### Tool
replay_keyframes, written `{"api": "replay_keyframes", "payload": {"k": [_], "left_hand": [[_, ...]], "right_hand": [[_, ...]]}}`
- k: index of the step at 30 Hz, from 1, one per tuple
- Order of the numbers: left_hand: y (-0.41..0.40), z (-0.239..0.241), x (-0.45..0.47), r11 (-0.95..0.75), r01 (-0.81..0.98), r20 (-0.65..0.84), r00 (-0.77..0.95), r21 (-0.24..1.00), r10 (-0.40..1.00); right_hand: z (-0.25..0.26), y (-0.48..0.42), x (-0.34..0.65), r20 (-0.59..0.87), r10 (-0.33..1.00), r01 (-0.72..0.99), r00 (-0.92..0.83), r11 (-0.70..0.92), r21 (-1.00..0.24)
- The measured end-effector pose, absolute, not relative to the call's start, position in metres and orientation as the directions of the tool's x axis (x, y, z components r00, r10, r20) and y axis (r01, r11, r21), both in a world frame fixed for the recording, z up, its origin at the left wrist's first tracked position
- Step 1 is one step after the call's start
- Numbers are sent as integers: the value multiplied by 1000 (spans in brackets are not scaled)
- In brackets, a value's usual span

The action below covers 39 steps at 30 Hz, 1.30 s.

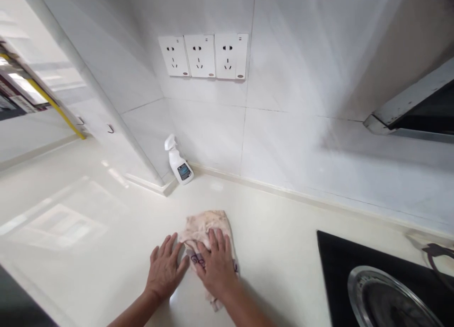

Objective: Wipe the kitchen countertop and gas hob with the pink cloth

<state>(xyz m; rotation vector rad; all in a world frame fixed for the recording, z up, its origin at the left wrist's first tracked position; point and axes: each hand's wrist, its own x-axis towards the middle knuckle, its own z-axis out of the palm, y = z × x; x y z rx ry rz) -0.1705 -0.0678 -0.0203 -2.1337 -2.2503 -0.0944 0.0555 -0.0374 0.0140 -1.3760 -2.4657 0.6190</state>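
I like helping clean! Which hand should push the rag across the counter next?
Probably the right hand: it lies flat on the crumpled pale pink cloth rag, palm down. The left hand rests mostly on the glossy cream countertop, touching only the rag's edge.

Both hands (191,268) flat on cloth (205,225), white counter (106,232)
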Motion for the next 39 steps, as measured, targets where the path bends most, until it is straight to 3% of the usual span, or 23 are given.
{"api": "replay_keyframes", "payload": {"k": [4, 7, 11, 15, 19, 22, 26, 29, 32, 36, 39], "left_hand": [[-69, -19, -170, 59, 997, 63, -62, 41, 996], [-69, -19, -170, 61, 997, 54, -63, 48, 997], [-68, -19, -169, 59, 997, 51, -62, 54, 997], [-68, -17, -167, 65, 995, 37, -67, 72, 997], [-68, -14, -165, 68, 994, 26, -71, 88, 997], [-68, -14, -165, 66, 993, 31, -69, 98, 997], [-68, -16, -166, 69, 993, 47, -74, 95, 996], [-68, -17, -168, 64, 996, 53, -68, 61, 996], [-68, -17, -170, 58, 997, 46, -60, 49, 997], [-68, -15, -170, 57, 996, 54, -61, 66, 997], [-68, -14, -169, 60, 995, 62, -65, 76, 996]], "right_hand": [[6, -2, 118, -76, 903, 828, -423, 351, -436], [-2, 32, 187, -106, 986, 958, -126, 94, -270], [-13, 46, 282, -51, 976, 972, 211, -215, -93], [-19, 37, 317, -11, 947, 945, 321, -321, -60], [-21, 27, 271, -10, 914, 912, 406, -406, -62], [-24, 7, 208, 6, 963, 961, 269, -268, -61], [-27, -49, 129, 90, 989, 968, -119, 136, -209], [-31, -98, 94, 208, 892, 858, -401, 445, -258], [-40, -132, 90, 301, 746, 720, -594, 660, -215], [-51, -137, 131, 398, 613, 602, -683, 780, -168], [-46, -122, 176, 249, 734, 695, -632, 679, -236]]}}
